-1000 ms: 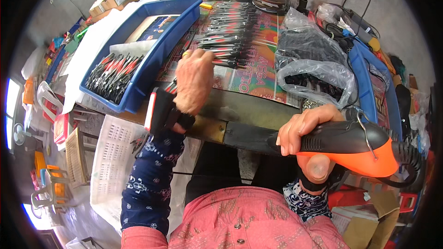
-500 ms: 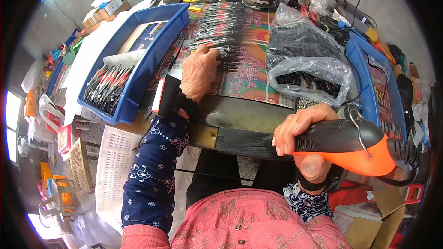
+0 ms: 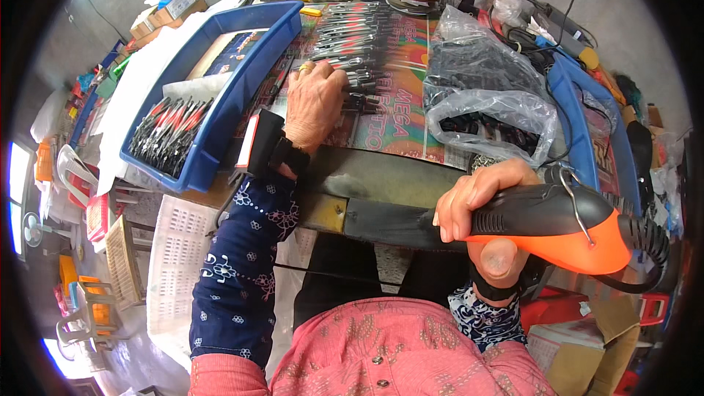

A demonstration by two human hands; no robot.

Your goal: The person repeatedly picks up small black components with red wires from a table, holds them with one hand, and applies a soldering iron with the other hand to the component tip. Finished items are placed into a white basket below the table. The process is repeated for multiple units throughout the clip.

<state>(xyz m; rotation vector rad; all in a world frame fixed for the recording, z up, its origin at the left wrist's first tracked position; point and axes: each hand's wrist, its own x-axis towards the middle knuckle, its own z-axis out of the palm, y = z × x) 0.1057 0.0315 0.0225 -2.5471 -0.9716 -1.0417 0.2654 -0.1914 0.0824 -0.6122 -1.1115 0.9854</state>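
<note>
My left hand (image 3: 315, 103) reaches over the table and lies palm down on a row of small black-handled pliers (image 3: 359, 37) laid out on a colourful printed sheet (image 3: 400, 121); its fingers curl on the pliers nearest the table's front. My right hand (image 3: 480, 205) grips the black handle of an orange-and-black heat gun (image 3: 565, 227), held low at the table's front edge, with its cord coiling off to the right.
A blue tray (image 3: 220, 114) at left holds several red-and-black pliers and a picture card. Clear plastic bags (image 3: 488, 92) of parts lie at right, beside another blue tray (image 3: 572, 132). White crates (image 3: 176, 249) stand on the floor at lower left.
My left hand has slid farther onto the table, from the front edge up onto the row of pliers. The right hand keeps its hold on the heat gun.
</note>
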